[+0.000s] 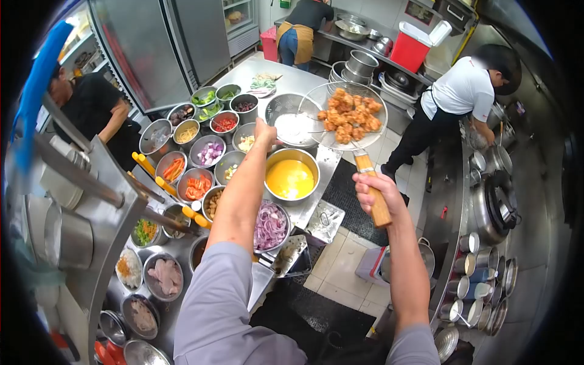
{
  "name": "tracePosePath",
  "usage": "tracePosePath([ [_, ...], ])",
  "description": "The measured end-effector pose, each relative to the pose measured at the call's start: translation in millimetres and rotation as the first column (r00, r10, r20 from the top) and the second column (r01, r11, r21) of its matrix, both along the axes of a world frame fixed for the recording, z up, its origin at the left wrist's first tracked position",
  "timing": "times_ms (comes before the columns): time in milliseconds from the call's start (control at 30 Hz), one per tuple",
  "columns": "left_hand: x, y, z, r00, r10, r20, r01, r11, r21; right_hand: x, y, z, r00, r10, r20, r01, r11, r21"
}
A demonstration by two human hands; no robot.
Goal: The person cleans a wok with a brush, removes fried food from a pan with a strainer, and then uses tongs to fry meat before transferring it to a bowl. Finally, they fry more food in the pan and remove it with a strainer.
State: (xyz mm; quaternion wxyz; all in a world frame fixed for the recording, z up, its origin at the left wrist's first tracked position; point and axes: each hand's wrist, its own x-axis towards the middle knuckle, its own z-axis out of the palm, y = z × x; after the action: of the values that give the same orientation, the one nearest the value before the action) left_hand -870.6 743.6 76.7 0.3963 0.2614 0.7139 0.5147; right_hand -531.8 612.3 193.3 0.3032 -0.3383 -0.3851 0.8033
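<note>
My right hand [382,193] is wrapped round the wooden handle of a wire skimmer [363,162]. Golden-brown fried pieces [350,115] sit in its round mesh, held up over the aisle beside the counter. My left hand [266,135] reaches across the counter with its fingers closed; what they grip is hidden. Just right of that hand, partly behind the skimmer, is a metal bowl of white powder [294,128]. Below them stands a pot of yellow liquid [292,176]. A container of sliced purple onion [271,226] lies to the right of my left forearm.
Several metal containers of cut vegetables [210,152] crowd the counter [304,213] on the left. A person in a white shirt [459,91] works at the right-hand range. Another person bends at the back counter [304,27], and a third stands at far left [91,103].
</note>
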Motion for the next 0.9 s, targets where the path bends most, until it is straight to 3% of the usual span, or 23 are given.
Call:
tracePosePath([
  [33,-2,8,-9,1.000,0.002,0.001,-0.001,1.000,-0.006,-13,12,-4,1.000,0.019,0.017,-0.018,1.000,-0.013],
  [100,-2,20,-24,0.975,0.098,-0.198,-0.112,0.992,-0.064,-34,36,-23,0.994,0.028,0.103,-0.030,0.999,0.016],
  [167,-9,21,-22,0.980,0.066,-0.187,-0.089,0.990,-0.114,-51,53,-38,0.979,0.045,0.197,-0.054,0.998,0.040],
  [233,-16,21,-26,0.997,-0.009,0.078,0.012,0.999,-0.038,-62,64,-42,0.956,0.057,0.287,-0.078,0.995,0.064],
  [367,-31,30,-45,0.981,-0.109,0.158,0.107,0.994,0.019,-69,82,-37,0.887,0.050,0.459,-0.092,0.993,0.070],
  [667,-24,28,-48,0.989,-0.061,0.136,0.057,0.998,0.032,-87,83,-17,0.714,-0.032,0.700,-0.188,0.953,0.236],
  [733,-23,29,-50,0.984,-0.055,0.168,0.047,0.998,0.048,-93,77,-18,0.581,-0.161,0.798,-0.258,0.893,0.368],
  [767,-21,28,-50,0.984,-0.054,0.167,0.047,0.998,0.047,-95,76,-23,0.582,-0.159,0.798,-0.259,0.894,0.367],
  [833,-19,28,-50,0.983,-0.020,0.182,0.010,0.998,0.056,-99,71,-32,0.317,-0.384,0.868,-0.447,0.747,0.493],
  [900,-20,29,-52,0.980,-0.006,0.201,-0.008,0.998,0.069,-99,62,-37,0.275,-0.460,0.844,-0.500,0.682,0.534],
])
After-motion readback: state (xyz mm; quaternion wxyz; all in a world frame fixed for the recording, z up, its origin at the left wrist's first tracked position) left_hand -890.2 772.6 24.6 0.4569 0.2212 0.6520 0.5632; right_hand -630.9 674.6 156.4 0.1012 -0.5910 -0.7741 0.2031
